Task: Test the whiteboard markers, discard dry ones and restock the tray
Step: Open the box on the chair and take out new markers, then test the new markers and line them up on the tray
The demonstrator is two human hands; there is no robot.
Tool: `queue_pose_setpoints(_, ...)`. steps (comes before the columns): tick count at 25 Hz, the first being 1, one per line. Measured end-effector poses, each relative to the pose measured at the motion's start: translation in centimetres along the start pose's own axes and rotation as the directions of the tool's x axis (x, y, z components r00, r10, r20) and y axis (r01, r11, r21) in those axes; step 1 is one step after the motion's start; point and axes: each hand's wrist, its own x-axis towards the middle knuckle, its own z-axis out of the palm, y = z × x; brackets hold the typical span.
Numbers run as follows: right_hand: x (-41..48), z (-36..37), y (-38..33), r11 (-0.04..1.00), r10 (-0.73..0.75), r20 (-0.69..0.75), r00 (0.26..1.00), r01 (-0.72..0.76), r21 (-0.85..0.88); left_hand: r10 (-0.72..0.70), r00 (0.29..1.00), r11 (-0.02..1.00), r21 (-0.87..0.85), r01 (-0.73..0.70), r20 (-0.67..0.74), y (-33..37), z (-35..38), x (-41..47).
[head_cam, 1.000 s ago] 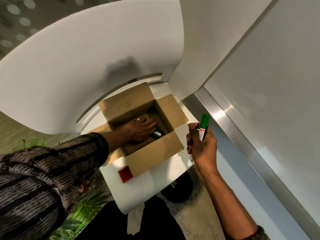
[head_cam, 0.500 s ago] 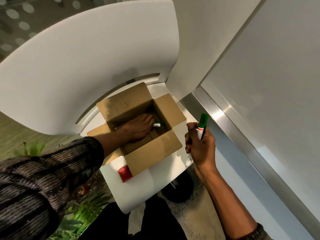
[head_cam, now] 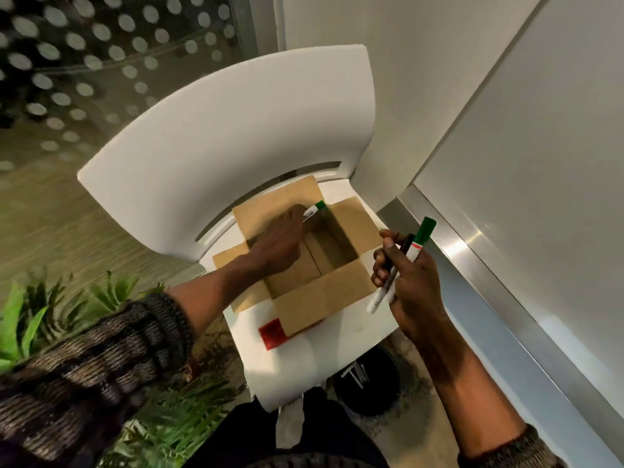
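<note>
An open cardboard box (head_cam: 320,300) sits on the seat of a white chair (head_cam: 236,130). My left hand (head_cam: 278,243) is above the box's back flap, shut on a green-capped marker (head_cam: 314,210) whose cap sticks out past my fingers. My right hand (head_cam: 410,282) is right of the box and holds two markers upright: a green-capped one (head_cam: 422,239) and a black-capped one (head_cam: 393,275). The metal marker tray (head_cam: 472,251) runs along the bottom of the whiteboard (head_cam: 540,163) just right of that hand.
A small red object (head_cam: 273,333) lies on the seat at the box's front corner. A black bin (head_cam: 366,383) stands on the floor under the chair's right side. Green plants (head_cam: 33,319) are at the left. A dotted glass wall (head_cam: 101,45) is behind.
My left hand has come up out of the box with a green-capped marker. My right hand stays beside the box with its markers. The view has pulled back from the chair.
</note>
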Motion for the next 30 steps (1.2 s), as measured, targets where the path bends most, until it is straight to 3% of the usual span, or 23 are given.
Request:
queue_pose_setpoints(3, -1.1, -0.2, -0.5, 0.975, 0.057, 0.062, 0.996, -0.069, 0.211, -0.182, 0.970, 0.933, -0.341, 0.119, -0.160, 3.9, -1.1, -3.9)
queue_pose_setpoints(7, -3.1, 0.7, -0.8, 0.889, 0.103, 0.072, 0.992, -0.124, 0.441, -0.280, 0.856, 0.788, -0.614, -0.054, -0.435, 8.8, 1.0, -9.3)
queue_pose_setpoints(9, -4.9, 1.5, -0.8, 0.832, 0.097, 0.069, 0.993, -0.119, 0.541, -0.427, 0.810, 0.642, -0.766, -0.042, -0.402, 11.0, 2.6, -11.1)
queue_pose_setpoints(11, -7.1, 2.3, -0.6, 0.798, 0.091, 0.047, 0.995, -0.101, 0.594, -0.578, 0.771, 0.416, -0.909, -0.003, -0.267, 13.1, 3.8, -12.7)
queue_pose_setpoints(14, -10.9, 3.1, -0.1, 0.797, 0.093, -0.016, 0.996, -0.065, 0.600, -0.637, 0.745, 0.303, -0.953, 0.008, -0.196, 14.7, 4.7, -14.9)
queue_pose_setpoints(17, -15.6, 3.1, 1.8, 0.811, 0.048, -0.081, 0.996, 0.008, 0.585, -0.585, 0.795, 0.300, -0.953, 0.031, -0.159, 15.6, 5.5, -17.9)
queue_pose_setpoints(22, -23.2, 0.8, 6.0, 0.881, -0.111, -0.229, 0.967, 0.202, 0.427, -0.347, 0.934, 0.362, -0.931, 0.043, -0.092, 14.2, 8.2, -24.9)
queue_pose_setpoints(24, -26.0, -1.2, 7.0, 0.893, -0.140, -0.286, 0.948, 0.245, 0.377, -0.294, 0.955, 0.267, -0.957, 0.118, 0.035, 14.4, 8.3, -26.6)
queue_pose_setpoints(26, -28.9, -3.5, 8.1, 0.907, -0.154, -0.340, 0.928, 0.269, 0.323, -0.228, 0.966, 0.238, -0.955, 0.177, 0.122, 15.0, 8.1, -28.0)
queue_pose_setpoints(30, -32.9, -7.5, 10.1, 0.913, -0.150, -0.412, 0.899, 0.285, 0.290, -0.028, 0.981, 0.155, -0.969, 0.193, 0.191, 16.9, 9.5, -30.6)
